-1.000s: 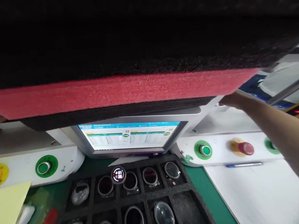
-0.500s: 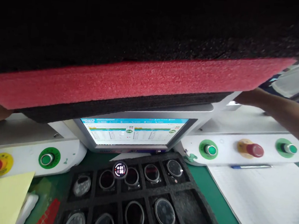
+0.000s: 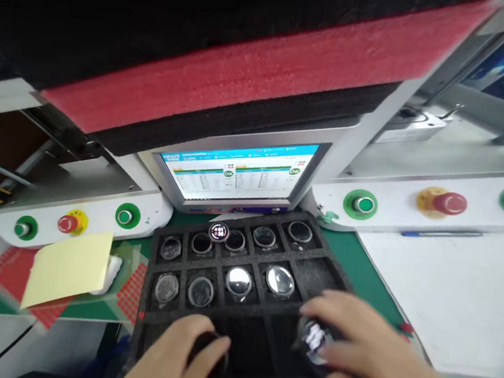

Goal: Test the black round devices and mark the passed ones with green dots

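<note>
A black foam tray (image 3: 282, 316) with square compartments lies on the green bench, round watches (image 3: 201, 291) sitting in its two far rows. One watch with a lit face (image 3: 219, 231) rests on the divider between two compartments of the back row. Over the near left part of the tray, my left hand (image 3: 180, 353) is closed around a dark watch (image 3: 203, 345), mostly hidden by the fingers. At the right, my right hand (image 3: 362, 345) grips a watch with a lit, blurred display (image 3: 316, 339) above the tray's near compartments.
A monitor (image 3: 244, 173) stands behind the tray, below a black and red foam block (image 3: 253, 77). Machine panels with green buttons (image 3: 362, 204) and red stop buttons (image 3: 451, 203) flank it. Yellow paper (image 3: 68, 267) lies left; white paper (image 3: 406, 285) and a pen (image 3: 442, 234) lie right.
Both hands have come down from beside the foam block to above the tray, each now holding a watch. The view has shifted, showing more of the bench and tray.
</note>
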`<state>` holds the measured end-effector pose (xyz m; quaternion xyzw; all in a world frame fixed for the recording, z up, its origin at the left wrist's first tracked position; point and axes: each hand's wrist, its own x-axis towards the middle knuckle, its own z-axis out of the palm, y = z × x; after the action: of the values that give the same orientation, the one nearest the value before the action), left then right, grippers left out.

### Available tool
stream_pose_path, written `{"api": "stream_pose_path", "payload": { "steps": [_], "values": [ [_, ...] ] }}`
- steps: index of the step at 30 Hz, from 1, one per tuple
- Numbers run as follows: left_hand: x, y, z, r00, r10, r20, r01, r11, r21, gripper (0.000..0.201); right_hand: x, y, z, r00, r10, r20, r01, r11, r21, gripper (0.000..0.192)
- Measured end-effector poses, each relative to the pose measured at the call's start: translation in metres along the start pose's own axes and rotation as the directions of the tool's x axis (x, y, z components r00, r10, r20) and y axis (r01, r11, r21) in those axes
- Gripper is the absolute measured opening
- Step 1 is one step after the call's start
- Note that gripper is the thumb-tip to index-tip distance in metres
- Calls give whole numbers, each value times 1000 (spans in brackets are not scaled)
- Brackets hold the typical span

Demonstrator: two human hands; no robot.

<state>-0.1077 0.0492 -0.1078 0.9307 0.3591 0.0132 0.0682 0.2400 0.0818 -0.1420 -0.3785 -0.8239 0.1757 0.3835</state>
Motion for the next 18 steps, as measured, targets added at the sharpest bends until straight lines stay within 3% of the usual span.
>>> {"api": "stream_pose_path", "payload": {
  "steps": [1,3,6,9,11,14,18],
  "values": [
    [8,13,3,998,58,8,-58,998,14,56,2,-15,12,982,-161,99,165,986,-32,21],
    [24,22,-4,995,84,47,-84,996,2,60,9,-31,25,937,-270,222,291,955,-63,23],
    [43,10,-32,995,23,95,-11,993,-116,59,17,-30,28,939,-227,258,252,965,-66,26],
    [67,-13,-46,994,-99,39,102,989,-104,38,22,-23,24,944,-241,226,262,963,-67,28],
    [89,-27,-40,975,-224,-2,224,974,17,37,28,-22,22,941,-270,204,292,952,-88,24],
    [123,-45,-23,932,-360,49,352,928,123,45,37,-23,22,917,-314,248,344,934,-91,25],
    [148,-62,-16,930,-351,106,348,936,47,39,41,-16,21,907,-288,307,312,950,-30,26]
  ]
}}
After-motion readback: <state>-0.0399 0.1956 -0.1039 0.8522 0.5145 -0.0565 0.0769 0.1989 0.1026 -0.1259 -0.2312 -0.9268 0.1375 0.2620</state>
